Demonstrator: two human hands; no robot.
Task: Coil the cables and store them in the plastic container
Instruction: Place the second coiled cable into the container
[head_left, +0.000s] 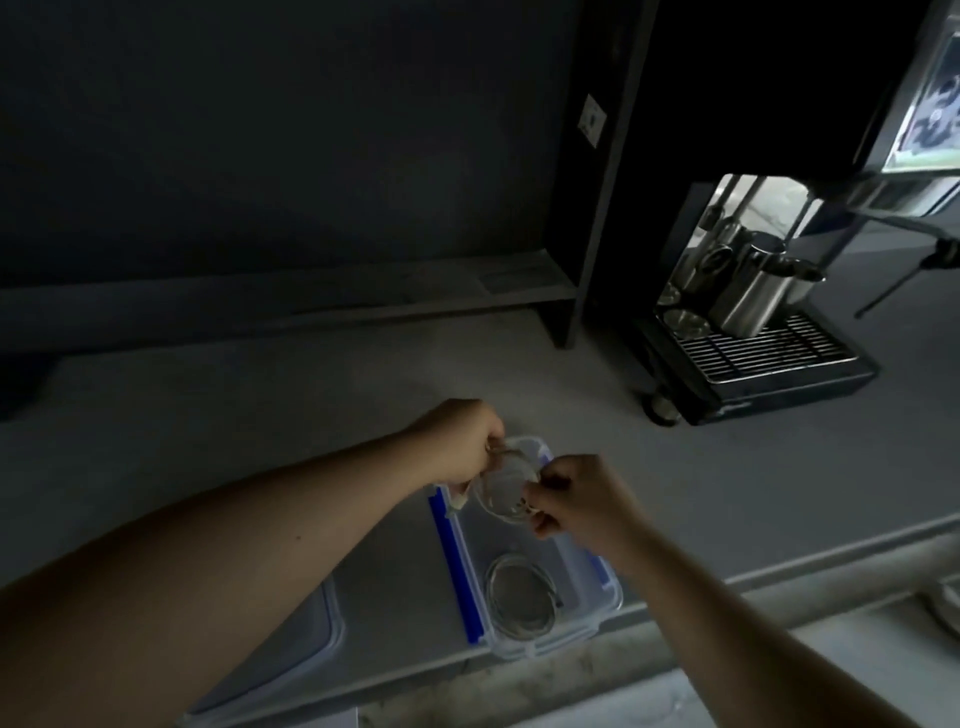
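A clear plastic container (470, 587) with blue clips lies open on the grey counter near its front edge. One coiled pale cable (522, 597) rests inside its near end. Above the container's far end, both my hands hold a second pale cable coil (503, 491). My left hand (462, 441) grips the coil's left side, with a white plug end hanging below it. My right hand (569, 499) pinches the coil's right side.
The container's clear lid (306, 644) lies flat on the counter to the left. An espresso machine (753, 312) with a steel jug on its drip tray stands at the back right. A low shelf runs along the dark wall behind.
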